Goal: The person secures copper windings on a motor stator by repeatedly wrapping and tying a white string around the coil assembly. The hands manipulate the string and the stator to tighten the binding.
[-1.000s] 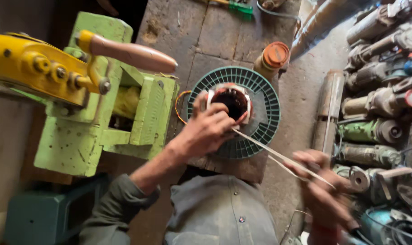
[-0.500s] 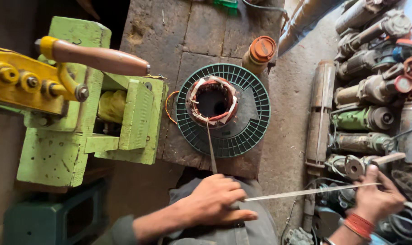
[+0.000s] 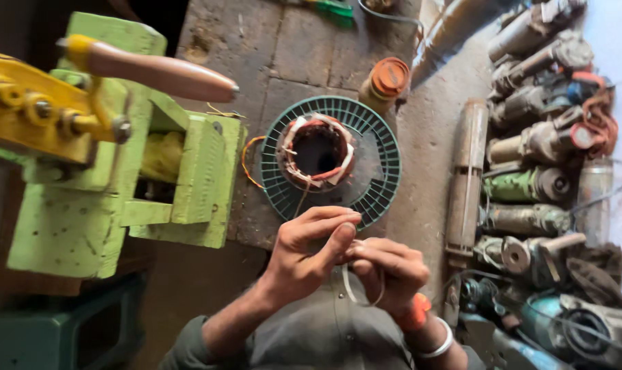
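Note:
A motor stator (image 3: 316, 151) with copper windings and white insulation stands on a round green grille (image 3: 383, 171) on the stone slab. My left hand (image 3: 309, 250) and my right hand (image 3: 387, 268) meet in front of it, close to my chest. Both pinch a thin white strip (image 3: 355, 291) that loops down between them. A thin strand (image 3: 301, 200) runs from the stator toward my left hand. An orange band sits on my right wrist.
A green and yellow winding machine (image 3: 105, 144) with a wooden handle (image 3: 157, 68) fills the left. An orange-capped bottle (image 3: 385, 83) stands behind the grille. Several old motors and pump parts (image 3: 543, 178) lie along the right. A dark green stool (image 3: 64, 329) is at lower left.
My left hand left the stator and drew back toward my chest. My right hand, stretched far right with the strip pulled taut, came in to meet the left; the strip now hangs looped.

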